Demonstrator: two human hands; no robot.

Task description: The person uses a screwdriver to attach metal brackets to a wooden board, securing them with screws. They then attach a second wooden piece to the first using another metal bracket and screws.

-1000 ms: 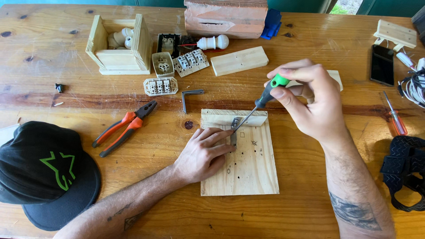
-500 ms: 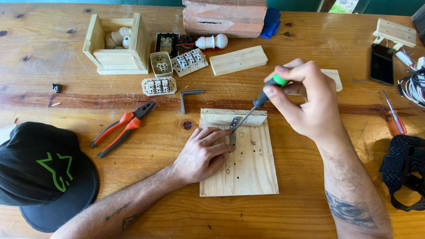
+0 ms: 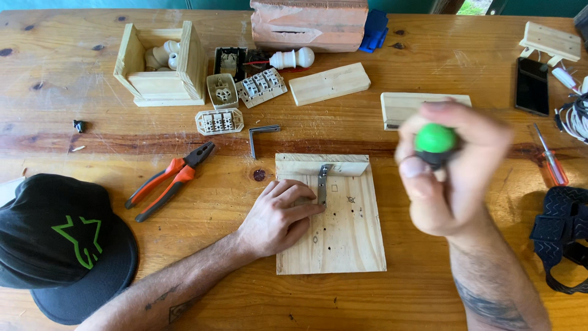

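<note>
- The right hand, nearest the camera and blurred, is raised well off the wooden board, to its right; its fingers are wrapped round a screwdriver handle with a smooth green rounded cap and a black collar. The shaft and tip cannot be seen.
- The left hand lies flat on the board's left half, palm down, fingers spread and clamped on nothing, its fingertips just touching the metal bracket.
- The board is pale raw softwood, roughly square, with visible grain, several small dark holes and pencil marks. A narrower wooden strip runs along its far edge.
- The bracket is a thin grey steel strip lying across the strip and down onto the board. As a judgement: it looks placed and at least partly fixed, but whether every screw is in cannot be told, and nothing else is mounted on the board.
- Left of the board: orange-and-black pliers with rubbery grips, and a soft black cap with a green emblem.
- Just beyond the board: a second angle bracket, bent in an L.
- Farther beyond: white plastic terminal blocks, ribbed and boxy, a small wood block, and an open wooden box holding white rounded pieces.
- Right of the board: a red-handled screwdriver on the varnished plank table.
</note>
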